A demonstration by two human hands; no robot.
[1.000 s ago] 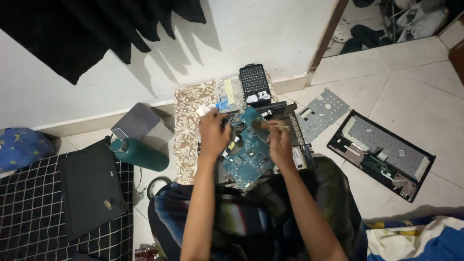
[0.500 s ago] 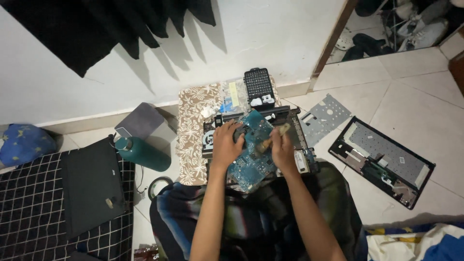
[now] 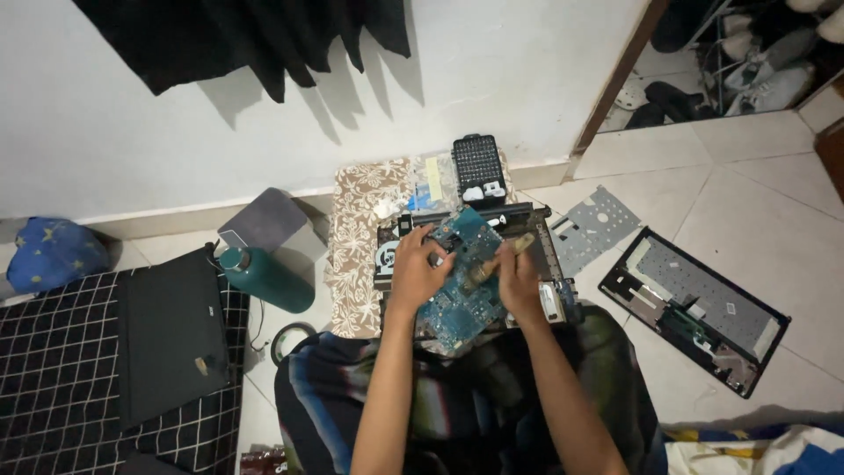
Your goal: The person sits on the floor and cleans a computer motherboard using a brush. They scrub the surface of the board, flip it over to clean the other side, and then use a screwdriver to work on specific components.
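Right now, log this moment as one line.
left hand: grips blue circuit board | right hand: holds small brush on board | under: open laptop base | nearby: green bottle

Two hands, left (image 3: 415, 268) and right (image 3: 519, 283); one blue circuit board (image 3: 457, 290); one open laptop base (image 3: 549, 264); one keyboard panel (image 3: 694, 308); one metal plate (image 3: 593, 227); one bit case (image 3: 478, 167); one green bottle (image 3: 264, 277); one closed laptop (image 3: 167, 334)

wall (image 3: 527, 79): white, dark cloth (image 3: 264, 40) hung | floor (image 3: 756, 167): pale tiles | left: black checked mattress (image 3: 53, 387)
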